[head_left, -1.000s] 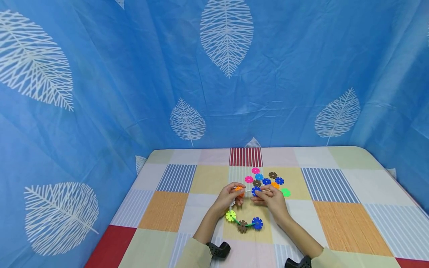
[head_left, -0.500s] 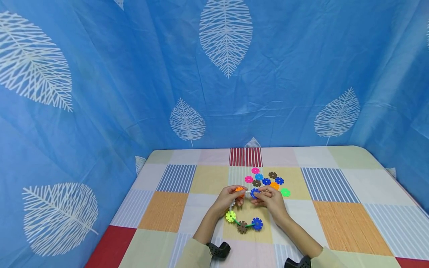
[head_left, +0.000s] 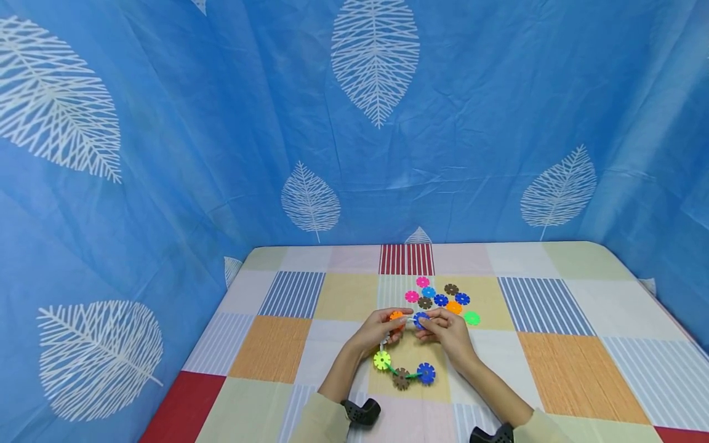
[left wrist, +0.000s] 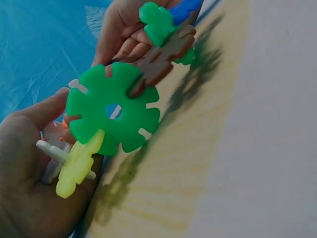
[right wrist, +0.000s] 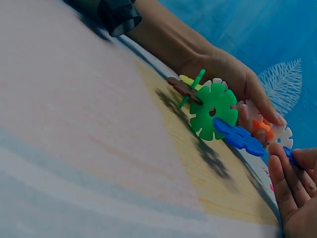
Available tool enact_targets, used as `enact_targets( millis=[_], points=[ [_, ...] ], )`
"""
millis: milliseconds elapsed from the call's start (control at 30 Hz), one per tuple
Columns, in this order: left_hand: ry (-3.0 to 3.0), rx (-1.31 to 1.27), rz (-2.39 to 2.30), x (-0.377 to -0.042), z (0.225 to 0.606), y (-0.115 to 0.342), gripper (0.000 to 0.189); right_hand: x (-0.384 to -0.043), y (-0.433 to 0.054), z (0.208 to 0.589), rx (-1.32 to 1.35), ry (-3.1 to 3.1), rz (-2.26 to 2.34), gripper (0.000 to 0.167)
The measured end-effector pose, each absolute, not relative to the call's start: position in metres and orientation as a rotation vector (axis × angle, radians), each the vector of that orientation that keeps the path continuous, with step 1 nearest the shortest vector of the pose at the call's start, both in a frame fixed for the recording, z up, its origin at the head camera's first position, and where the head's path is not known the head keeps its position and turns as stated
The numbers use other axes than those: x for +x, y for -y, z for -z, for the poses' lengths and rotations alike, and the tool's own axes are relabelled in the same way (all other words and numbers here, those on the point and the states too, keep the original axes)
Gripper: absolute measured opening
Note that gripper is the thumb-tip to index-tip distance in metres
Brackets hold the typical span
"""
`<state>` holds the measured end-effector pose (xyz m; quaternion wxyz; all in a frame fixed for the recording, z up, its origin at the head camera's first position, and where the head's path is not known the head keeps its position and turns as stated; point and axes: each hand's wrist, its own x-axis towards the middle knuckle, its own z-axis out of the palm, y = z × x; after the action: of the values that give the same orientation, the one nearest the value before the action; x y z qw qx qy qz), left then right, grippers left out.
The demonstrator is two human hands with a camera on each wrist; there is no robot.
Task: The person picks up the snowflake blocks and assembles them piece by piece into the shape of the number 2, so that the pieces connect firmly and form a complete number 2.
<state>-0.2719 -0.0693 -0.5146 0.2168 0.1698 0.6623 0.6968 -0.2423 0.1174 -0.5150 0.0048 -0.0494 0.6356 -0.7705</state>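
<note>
A: What are the hands holding?

B: The left hand pinches an orange disc. Right of that disc, the right hand pinches a blue disc; 1 white disc stands edge-on between.

A: Which step?

B: Apparently slotting blue into white; I can't tell if it's seated. Next probably calls for lined-up slots and a gentle push.

A: Room?

B: The chain trails personward from orange; loose discs lie beyond, rightward. The bench's far and side edges sit well apart from orange.
</note>
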Motion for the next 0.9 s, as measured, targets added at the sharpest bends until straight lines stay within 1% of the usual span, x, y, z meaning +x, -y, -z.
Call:
enact_targets(
  millis=[167, 300, 433, 667, 800, 900],
  points=[
    [-1.857, 0.48, -1.872, -0.274, 0.511, 0.068, 0.036, -0.243, -0.116, 0.514, -0.155, -2.013, 2.413, 0.013],
    [-1.858, 0.48, -1.873, -0.273, 0.51, 0.068, 0.036, -0.245, -0.116, 0.514, -0.126, -2.021, 2.385, 0.018],
    [-1.858, 0.437, -1.909, -0.271, 0.51, 0.069, 0.034, -0.247, -0.118, 0.515, -0.199, -2.14, 2.294, 0.024],
    [-1.854, 0.42, -1.996, -0.271, 0.513, 0.071, 0.033, -0.253, -0.138, 0.52, -0.414, -2.69, 2.077, 0.024],
    [-1.857, 0.431, -2.007, -0.272, 0.515, 0.072, 0.032, -0.258, -0.162, 0.524, -0.41, -3.146, 1.842, 0.022],
    [-1.861, 0.439, -2.012, -0.271, 0.515, 0.072, 0.032, -0.262, -0.182, 0.525, -0.373, -3.327, 1.636, 0.024]
  ],
)
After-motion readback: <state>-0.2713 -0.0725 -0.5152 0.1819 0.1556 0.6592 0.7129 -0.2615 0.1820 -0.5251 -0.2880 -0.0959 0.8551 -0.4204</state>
